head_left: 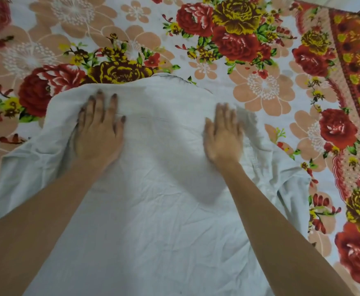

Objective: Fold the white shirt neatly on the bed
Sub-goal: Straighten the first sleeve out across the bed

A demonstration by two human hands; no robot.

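The white shirt (162, 189) lies spread on the bed, collar end away from me, its cloth creased and its sleeves bunched at both sides. My left hand (99, 129) rests flat on the upper left part near the shoulder, fingers straight and spread. On the upper right part my right hand (222, 135) presses down flat with fingers together; it looks slightly blurred. Neither hand grips the cloth.
A floral bedsheet (249, 86) with red, yellow and peach flowers covers the bed all around the shirt. Its patterned red border (358, 67) runs down the right side. A strip of floor shows at the top right corner.
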